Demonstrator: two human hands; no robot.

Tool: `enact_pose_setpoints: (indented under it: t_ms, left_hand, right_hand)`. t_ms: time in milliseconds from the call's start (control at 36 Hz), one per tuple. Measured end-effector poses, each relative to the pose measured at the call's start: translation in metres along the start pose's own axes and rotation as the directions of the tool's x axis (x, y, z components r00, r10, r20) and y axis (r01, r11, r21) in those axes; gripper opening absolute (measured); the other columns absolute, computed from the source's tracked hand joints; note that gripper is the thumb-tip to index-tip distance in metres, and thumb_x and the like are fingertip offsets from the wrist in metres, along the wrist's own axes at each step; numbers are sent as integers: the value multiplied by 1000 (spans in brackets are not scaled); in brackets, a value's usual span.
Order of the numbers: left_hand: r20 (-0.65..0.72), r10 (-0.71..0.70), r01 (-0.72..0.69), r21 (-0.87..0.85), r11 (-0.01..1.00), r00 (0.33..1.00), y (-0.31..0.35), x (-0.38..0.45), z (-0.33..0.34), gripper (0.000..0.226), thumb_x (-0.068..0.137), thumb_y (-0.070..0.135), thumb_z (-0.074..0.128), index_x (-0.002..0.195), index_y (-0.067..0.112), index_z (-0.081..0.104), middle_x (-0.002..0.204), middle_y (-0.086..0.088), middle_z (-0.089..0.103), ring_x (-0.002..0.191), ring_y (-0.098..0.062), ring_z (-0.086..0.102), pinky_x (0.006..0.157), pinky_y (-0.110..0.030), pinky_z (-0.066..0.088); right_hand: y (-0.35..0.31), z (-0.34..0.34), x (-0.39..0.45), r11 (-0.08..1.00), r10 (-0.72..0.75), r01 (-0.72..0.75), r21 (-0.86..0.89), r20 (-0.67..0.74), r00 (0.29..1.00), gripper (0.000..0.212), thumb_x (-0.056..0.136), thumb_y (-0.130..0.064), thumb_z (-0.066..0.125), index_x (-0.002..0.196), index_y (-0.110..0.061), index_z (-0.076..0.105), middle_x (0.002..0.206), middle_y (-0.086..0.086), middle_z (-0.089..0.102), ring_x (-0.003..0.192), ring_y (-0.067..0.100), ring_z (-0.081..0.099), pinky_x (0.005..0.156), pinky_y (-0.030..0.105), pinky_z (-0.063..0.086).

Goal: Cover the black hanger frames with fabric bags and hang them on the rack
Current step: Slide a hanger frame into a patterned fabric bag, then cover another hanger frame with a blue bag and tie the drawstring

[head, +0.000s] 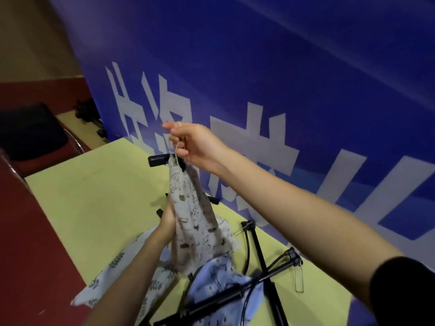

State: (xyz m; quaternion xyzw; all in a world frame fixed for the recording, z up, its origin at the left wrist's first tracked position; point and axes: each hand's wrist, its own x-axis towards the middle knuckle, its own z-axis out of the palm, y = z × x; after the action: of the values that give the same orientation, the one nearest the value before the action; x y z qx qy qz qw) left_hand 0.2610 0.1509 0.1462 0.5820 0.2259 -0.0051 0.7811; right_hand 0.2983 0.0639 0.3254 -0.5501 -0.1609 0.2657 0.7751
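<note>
While the right hand (188,144) pinches a drawstring (175,147) above the table (89,203), a cream cat-print bag (193,222) hangs from it, pulled over a black frame (158,160) whose end sticks out at the bag's top. Lower down, the left hand (168,218) grips the bag's side, fingers curled into the cloth. Below them on the yellow-green table lie a white leaf-print bag (113,276) and a light blue bag (221,285), the blue one partly over more black frames (263,267) with curved wires and clips. These lie crossed near the table's right edge, just beside a blue banner (282,90) with white characters. A dark chair (30,130) stands at the left, apart from the table.
</note>
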Motion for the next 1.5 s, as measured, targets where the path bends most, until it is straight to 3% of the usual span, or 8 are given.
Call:
enact_pose_setpoints:
  t_ms: [111, 333, 528, 750, 1028, 1194, 1333, 1500]
  left_hand:
    - [-24, 39, -41, -103, 994, 999, 10, 10, -22, 61, 98, 57, 31, 140, 16, 46, 131, -11, 57, 116, -31, 55, 94, -41, 44]
    - [25, 57, -62, 443, 894, 998, 21, 38, -68, 55, 92, 68, 29, 108, 29, 64, 102, 3, 67, 90, -14, 63, 76, -31, 47]
    - [12, 25, -24, 844, 535, 1000, -7, 87, -78, 63, 89, 72, 32, 71, 14, 50, 74, -6, 53, 72, -25, 52, 62, -33, 35]
    - [98, -19, -94, 987, 134, 995, -77, 130, -84, 67, 96, 63, 29, 123, 5, 49, 95, -15, 60, 82, -28, 58, 73, -39, 47]
    - [31, 169, -73, 965, 250, 985, -124, 138, -102, 52, 101, 47, 30, 102, -1, 51, 91, -28, 56, 73, -36, 50, 60, -38, 37]
    - [231, 272, -264, 960, 92, 934, -130, 90, -104, 60, 96, 49, 42, 140, 7, 44, 137, -21, 46, 122, -38, 44, 99, -48, 40]
    - [345, 439, -414, 908, 68, 829, -139, 52, -104, 40, 94, 37, 42, 106, 8, 66, 107, -13, 60, 99, -32, 53, 83, -39, 40]
    - [319, 215, -371, 887, 275, 923, -160, 8, -99, 18, 100, 21, 49, 106, 11, 64, 96, -6, 58, 77, -20, 52, 65, -31, 36]
  right_hand:
    - [-12, -19, 39, 991, -16, 6, -137, -71, 997, 11, 95, -4, 47, 95, -6, 57, 65, 0, 35, 55, 8, 27, 42, 17, 23]
    - [28, -102, 76, 848, 68, -199, -492, -270, 960, 4, 91, -8, 61, 87, -7, 62, 62, -1, 43, 54, 9, 39, 54, 21, 40]
    - [120, -160, 83, 781, 209, -440, -443, -478, 853, 11, 90, -7, 61, 84, -5, 69, 60, 5, 40, 52, 14, 34, 53, 26, 32]
    - [196, -202, 43, 763, 368, -556, -330, -485, 793, 20, 95, -13, 53, 112, -7, 61, 86, 4, 56, 78, 14, 51, 68, 26, 44]
    - [240, -239, -41, 605, 304, -570, -555, -500, 810, 17, 96, -19, 55, 89, -11, 68, 80, 8, 67, 70, 15, 57, 69, 31, 47]
    - [297, -208, -83, 350, 322, -309, -884, -197, 926, 29, 89, -32, 60, 105, -9, 67, 103, 11, 64, 97, 26, 58, 77, 28, 41]
    - [329, -182, -89, 178, 393, -246, -953, -160, 905, 60, 94, -35, 59, 145, -12, 37, 146, 13, 39, 135, 29, 33, 104, 41, 35]
    - [344, -183, -102, 132, 414, -298, -945, -221, 883, 51, 94, -34, 59, 135, -6, 49, 139, 17, 49, 126, 35, 47, 99, 44, 42]
